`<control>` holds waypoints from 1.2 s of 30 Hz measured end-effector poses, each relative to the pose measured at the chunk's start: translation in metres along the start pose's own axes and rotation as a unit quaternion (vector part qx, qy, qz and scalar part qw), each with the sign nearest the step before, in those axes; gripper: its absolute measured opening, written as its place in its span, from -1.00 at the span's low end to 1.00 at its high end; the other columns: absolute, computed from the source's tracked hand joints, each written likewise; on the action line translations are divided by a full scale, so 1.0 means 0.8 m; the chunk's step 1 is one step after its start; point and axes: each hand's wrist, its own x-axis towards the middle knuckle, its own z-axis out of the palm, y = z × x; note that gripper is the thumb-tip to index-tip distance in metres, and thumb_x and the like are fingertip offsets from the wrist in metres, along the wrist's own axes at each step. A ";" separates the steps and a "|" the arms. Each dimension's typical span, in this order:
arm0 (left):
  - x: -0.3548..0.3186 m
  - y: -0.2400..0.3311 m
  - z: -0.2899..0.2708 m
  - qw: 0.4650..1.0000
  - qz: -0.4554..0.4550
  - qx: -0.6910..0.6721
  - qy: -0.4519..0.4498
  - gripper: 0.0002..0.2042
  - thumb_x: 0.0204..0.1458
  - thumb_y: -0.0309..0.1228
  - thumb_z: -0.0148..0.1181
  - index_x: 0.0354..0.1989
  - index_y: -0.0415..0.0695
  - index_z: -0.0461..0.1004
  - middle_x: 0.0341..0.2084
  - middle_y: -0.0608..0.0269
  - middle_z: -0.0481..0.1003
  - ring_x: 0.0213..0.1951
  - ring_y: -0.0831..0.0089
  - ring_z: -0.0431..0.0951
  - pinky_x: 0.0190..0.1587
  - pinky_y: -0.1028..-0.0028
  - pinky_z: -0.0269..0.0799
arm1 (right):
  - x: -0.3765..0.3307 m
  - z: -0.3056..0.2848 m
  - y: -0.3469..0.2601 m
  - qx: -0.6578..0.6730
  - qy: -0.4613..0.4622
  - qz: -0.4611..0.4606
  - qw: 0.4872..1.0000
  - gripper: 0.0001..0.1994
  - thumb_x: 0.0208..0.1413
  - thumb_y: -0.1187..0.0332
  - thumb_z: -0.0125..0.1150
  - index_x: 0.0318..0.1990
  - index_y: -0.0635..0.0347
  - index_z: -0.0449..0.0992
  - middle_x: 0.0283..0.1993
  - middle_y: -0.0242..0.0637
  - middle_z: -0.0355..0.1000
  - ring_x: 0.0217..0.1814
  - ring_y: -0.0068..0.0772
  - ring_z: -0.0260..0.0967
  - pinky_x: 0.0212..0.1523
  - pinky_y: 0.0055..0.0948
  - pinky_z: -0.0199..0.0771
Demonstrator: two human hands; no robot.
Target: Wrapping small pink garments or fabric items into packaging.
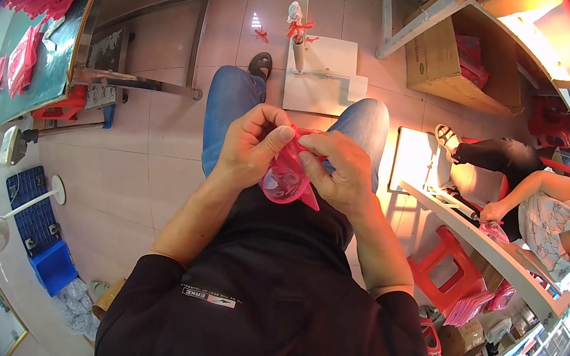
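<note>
Above my lap I hold a pink, partly see-through item of thin plastic or fabric [283, 183] with a pale printed figure on it. It hangs down between my hands. My left hand [255, 140] pinches its top edge between thumb and bent fingers. Close beside it, my right hand [340, 167] grips the same top edge, thumb and fingers pressed together. The fingers hide most of that gathered edge, and I cannot make out the item's exact kind.
At the left, a green-topped table [54, 71] bears piles of pink pieces. A metal post [298, 55] rises from a white base ahead. An open cardboard box [448, 63] stands far right. Another person [544, 210] sits at the right, near a red stool [448, 269] and a white rail [483, 241].
</note>
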 end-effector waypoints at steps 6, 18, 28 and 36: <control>0.000 -0.001 0.008 1.000 0.017 -0.001 0.014 -0.89 0.22 -0.42 0.18 -0.23 -0.18 0.40 -0.41 0.46 0.45 -0.41 0.77 0.36 -0.37 0.73 0.30 | 0.000 0.000 0.001 0.001 0.000 -0.008 1.000 -0.76 -0.05 0.58 0.39 -0.20 0.18 0.54 -0.34 -0.22 0.52 -0.40 -0.33 0.49 -0.37 -0.43 0.50; -0.001 -0.003 0.010 1.000 0.011 0.023 0.013 -0.88 0.23 -0.42 0.18 -0.22 -0.17 0.39 -0.37 0.44 0.44 -0.36 0.74 0.38 -0.27 0.69 0.34 | -0.001 0.001 0.001 0.009 0.002 0.006 1.000 -0.77 -0.07 0.58 0.38 -0.23 0.20 0.53 -0.36 -0.24 0.51 -0.39 -0.34 0.49 -0.35 -0.43 0.50; -0.001 -0.003 0.011 0.998 0.050 0.037 0.021 -0.89 0.23 -0.44 0.16 -0.21 -0.19 0.39 -0.35 0.41 0.46 -0.33 0.73 0.40 -0.23 0.67 0.38 | 0.003 0.000 0.008 0.001 -0.010 0.002 1.000 -0.77 -0.06 0.58 0.39 -0.22 0.19 0.54 -0.34 -0.25 0.52 -0.37 -0.37 0.49 -0.35 -0.44 0.50; 0.002 0.005 0.000 0.995 0.043 0.090 -0.016 -0.87 0.18 -0.50 0.21 -0.19 -0.19 0.39 -0.33 0.37 0.47 -0.28 0.68 0.44 -0.18 0.64 0.40 | -0.001 0.004 0.008 -0.016 0.018 -0.009 1.000 -0.77 -0.05 0.59 0.38 -0.21 0.21 0.52 -0.33 -0.23 0.51 -0.36 -0.37 0.49 -0.34 -0.46 0.50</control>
